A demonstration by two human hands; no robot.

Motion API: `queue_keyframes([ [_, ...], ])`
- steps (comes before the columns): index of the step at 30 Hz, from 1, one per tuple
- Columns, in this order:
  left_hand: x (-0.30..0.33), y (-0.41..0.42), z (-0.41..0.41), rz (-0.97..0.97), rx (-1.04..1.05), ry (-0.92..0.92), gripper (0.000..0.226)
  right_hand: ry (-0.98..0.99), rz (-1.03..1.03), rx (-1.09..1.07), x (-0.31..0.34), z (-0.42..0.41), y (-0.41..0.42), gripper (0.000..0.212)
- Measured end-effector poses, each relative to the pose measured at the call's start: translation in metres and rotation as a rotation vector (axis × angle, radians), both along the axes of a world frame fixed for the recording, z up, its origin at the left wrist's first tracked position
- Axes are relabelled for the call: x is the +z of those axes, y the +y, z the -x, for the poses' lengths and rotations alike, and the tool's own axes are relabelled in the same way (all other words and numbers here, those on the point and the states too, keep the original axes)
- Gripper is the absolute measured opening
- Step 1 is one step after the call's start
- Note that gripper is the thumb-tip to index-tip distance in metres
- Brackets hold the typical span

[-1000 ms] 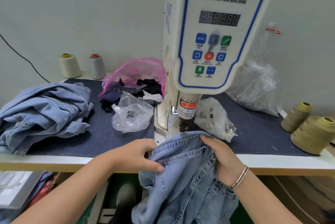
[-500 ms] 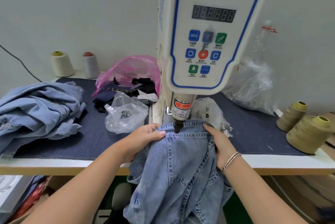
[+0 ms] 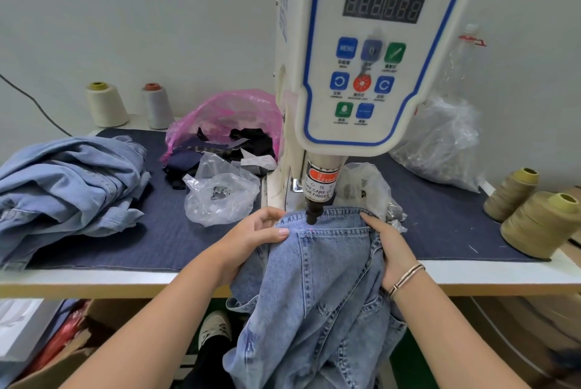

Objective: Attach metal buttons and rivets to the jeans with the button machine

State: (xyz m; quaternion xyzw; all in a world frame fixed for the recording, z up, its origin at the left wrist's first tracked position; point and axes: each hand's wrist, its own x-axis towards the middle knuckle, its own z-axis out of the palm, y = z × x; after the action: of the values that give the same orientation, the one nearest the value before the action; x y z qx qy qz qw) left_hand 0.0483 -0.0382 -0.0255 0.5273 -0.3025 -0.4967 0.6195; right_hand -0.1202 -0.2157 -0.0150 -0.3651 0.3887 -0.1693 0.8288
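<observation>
1. Lying heaped at the far left of the table (image 3: 471, 275), a pile of denim (image 3: 69, 181) sits well apart from the machine, likely parked out of the working zone; whether it is finished or waiting cannot be told
2. Two thread cones (image 3: 107, 104) stand upright at the back edge by the wall, out of reach of the work
3. A pink bag (image 3: 226, 115) of dark scraps and a clear bag (image 3: 220, 193) holding small metal pieces lie just left of the machine column, probably kept there for a quick reach to hardware
4. Left hand (image 3: 254, 237): thumb pressed on top of the jeans (image 3: 323, 278), fingers curled round the waistband edge, pinching the cloth and drawing it leftward so it lies flat
5. The button machine (image 3: 371, 52) stands centre; its dark punch tip (image 3: 312, 215) hangs right over a pink mark near the pocket's top-left corner, touching or nearly so. Judged: the fabric is being lined up so the rivet lands on that mark
6. The jeans rest with the waistband on the machine bed, the rest hanging off the table edge toward the lap
7. Right hand (image 3: 390, 247): fingers curled into a fold at the pocket's right side, gripping it and holding tension against the left
8. Both hands sit to either side of the punch, clear of it, as the warning label asks
9. More clear bags (image 3: 440, 143) and olive thread cones (image 3: 534, 225) stand at the right
</observation>
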Motion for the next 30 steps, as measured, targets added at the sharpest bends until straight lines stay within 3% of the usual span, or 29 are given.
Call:
queue_keyframes([
  [17, -0.007, -0.004, 0.003, 0.06, 0.104, -0.056, 0.028, -0.062, 0.01, -0.042, -0.006, -0.002, -0.003, 0.034],
  [30, -0.012, -0.004, 0.001, 0.055, 0.12, -0.059, 0.031, -0.055, 0.021, -0.045, -0.005, -0.002, -0.002, 0.032],
])
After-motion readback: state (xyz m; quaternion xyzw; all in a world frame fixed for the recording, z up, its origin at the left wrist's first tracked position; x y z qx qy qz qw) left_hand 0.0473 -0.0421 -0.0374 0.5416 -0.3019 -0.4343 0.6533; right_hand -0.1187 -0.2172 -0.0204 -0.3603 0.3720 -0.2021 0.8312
